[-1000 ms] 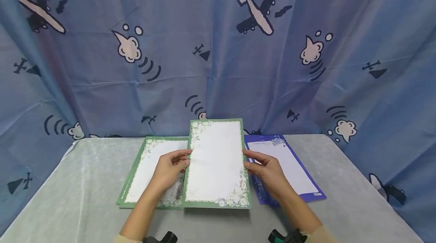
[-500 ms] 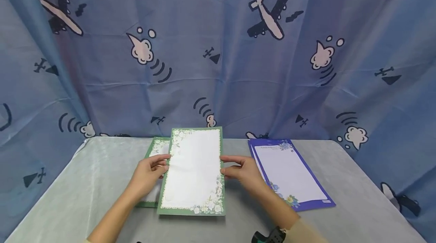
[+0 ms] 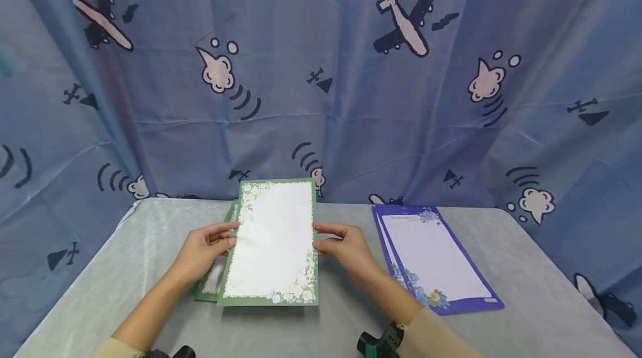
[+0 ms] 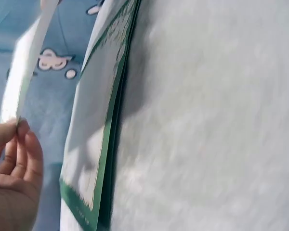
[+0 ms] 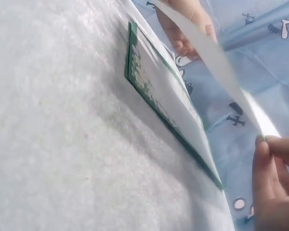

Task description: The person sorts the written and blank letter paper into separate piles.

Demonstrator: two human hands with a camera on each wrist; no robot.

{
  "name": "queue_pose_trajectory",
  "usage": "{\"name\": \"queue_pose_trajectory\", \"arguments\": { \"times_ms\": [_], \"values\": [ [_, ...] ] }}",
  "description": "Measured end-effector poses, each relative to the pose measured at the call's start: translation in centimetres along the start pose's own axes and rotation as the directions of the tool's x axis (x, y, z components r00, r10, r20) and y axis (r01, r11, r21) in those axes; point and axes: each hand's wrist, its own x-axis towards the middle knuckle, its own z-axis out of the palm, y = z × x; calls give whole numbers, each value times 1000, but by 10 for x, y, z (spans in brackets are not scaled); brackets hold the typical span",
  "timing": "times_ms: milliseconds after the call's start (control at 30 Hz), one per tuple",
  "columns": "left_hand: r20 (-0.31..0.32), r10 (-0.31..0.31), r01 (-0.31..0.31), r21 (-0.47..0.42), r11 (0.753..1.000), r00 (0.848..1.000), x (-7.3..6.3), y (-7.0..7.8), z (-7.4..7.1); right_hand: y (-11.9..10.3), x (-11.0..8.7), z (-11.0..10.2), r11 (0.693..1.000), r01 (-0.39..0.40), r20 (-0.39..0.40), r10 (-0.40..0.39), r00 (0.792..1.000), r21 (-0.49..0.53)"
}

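A green-bordered sheet of letter paper (image 3: 273, 238) with white flowers at its corners is held up in front of me. My left hand (image 3: 198, 249) pinches its left edge between thumb and fingers, while my right hand (image 3: 347, 246) pinches the right edge. Beneath it on the table lies a small stack of similar green-bordered paper (image 3: 212, 284), mostly hidden in the head view. Both wrist views show a gap between the raised sheet (image 4: 23, 67) and that stack (image 5: 176, 103). Seen from the right wrist, the sheet bends slightly.
To the right lie several overlapping purple-bordered sheets (image 3: 436, 260) with blue flowers. A pale grey cloth covers the table (image 3: 531, 291). Behind it hangs a blue curtain (image 3: 281, 68) printed with planes and clouds.
Both hands have carried the green-bordered sheet leftward, away from the purple-bordered sheets and over the green stack. It now covers more of that stack in the head view, which has turned slightly.
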Motion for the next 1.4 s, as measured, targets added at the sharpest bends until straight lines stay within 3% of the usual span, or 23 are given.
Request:
{"name": "queue_pose_trajectory", "arguments": {
  "times_ms": [133,400,833,1200,1400],
  "values": [
    [8,16,-16,26,1000,1000,3,-1,-9,1,7,6,1000,13,6,-13,1000,3],
    [20,-9,8,50,999,1000,7,-10,-22,8,15,24,998,21,-6,-21,1000,56],
    [15,-52,50,114,992,999,10,-14,-28,17,21,43,995,-1,-43,5,999,105],
    [-41,-113,119,187,975,993,11,-20,-31,29,25,55,999,4,-55,-1,999,55],
    [-45,-58,67,248,967,997,13,-25,-30,35,26,61,994,43,-53,-48,997,-102]
  ]
}}
